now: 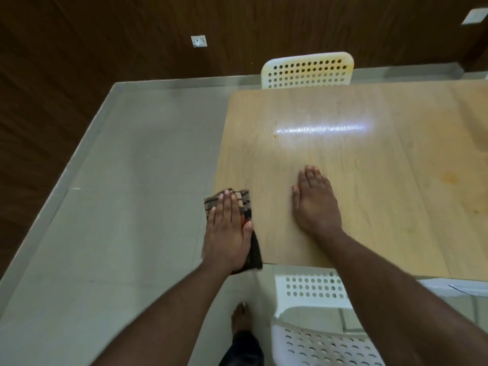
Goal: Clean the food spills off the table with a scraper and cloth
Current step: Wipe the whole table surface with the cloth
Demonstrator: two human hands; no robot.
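- Checked brown cloth (241,204) sat folded at the tabletop's (369,207) near-left corner, one end hanging off the near edge.
- Left hand (228,231) lay flat on it, fingers straight, palm pressing down. Not gripping, just pinning.
- Cloth looked soft, thin and light; it would bunch or slide under a sideways push, so flat-palm pressure over the folded middle seemed the right hold. Pinching an edge would probably unfold it.
- Hanging end could drag the cloth off the corner if pressure let up.
- Right hand (315,204) rested open on bare wood just right of the cloth, fingers together, holding nothing. Likely bracing.
- Laminate looked smooth and glossy, with a light streak reflected mid-surface, so low friction and the cloth should glide.
- Small orange speck (275,135) sat at the streak's left end; a faint orange stain (449,178) lay further right. Both were well apart from the cloth.
- Scraper was not in view.
- White perforated chairs: one at the far side (307,71), one near (317,336).
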